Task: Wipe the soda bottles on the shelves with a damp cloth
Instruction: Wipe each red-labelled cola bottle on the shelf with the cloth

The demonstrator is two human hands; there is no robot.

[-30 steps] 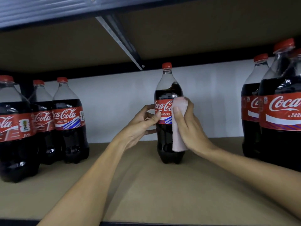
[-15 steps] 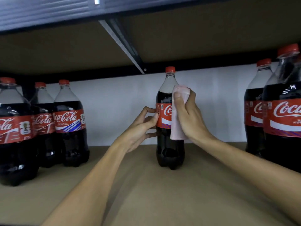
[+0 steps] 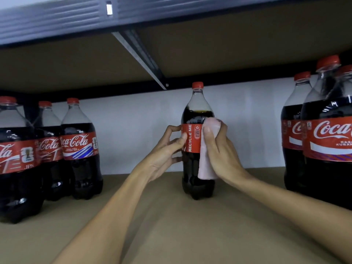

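Head camera view, looking into a shelving unit at a brown shelf (image 3: pixel 190 229) with a white wall (image 3: pixel 137 134) behind its back edge. One soda bottle (image 3: pixel 191 139) stands upright about midway along the shelf, nearer the back edge than the front, apart from the other bottles. It has a red cap, dark cola and a red label turned to show "RECYCLE ME". The left hand (image 3: pixel 163 151) holds the bottle's left side, its grip curled round the label with the thumb pressed on the front. The right hand (image 3: pixel 221 151) is on the bottle's right side, its grip pinching a pale pink cloth (image 3: pixel 206 166) flat against the bottle, thumb over the cloth at label height. The cloth's loose end hangs down the lower body. Three more bottles (image 3: pixel 80 149) stand clustered at the shelf's left end, and at least three larger-looking ones (image 3: pixel 327 145) at the right end. Overhead is the brown underside of the upper shelf (image 3: pixel 238 44) with a metal brace (image 3: pixel 141 58) running diagonally.
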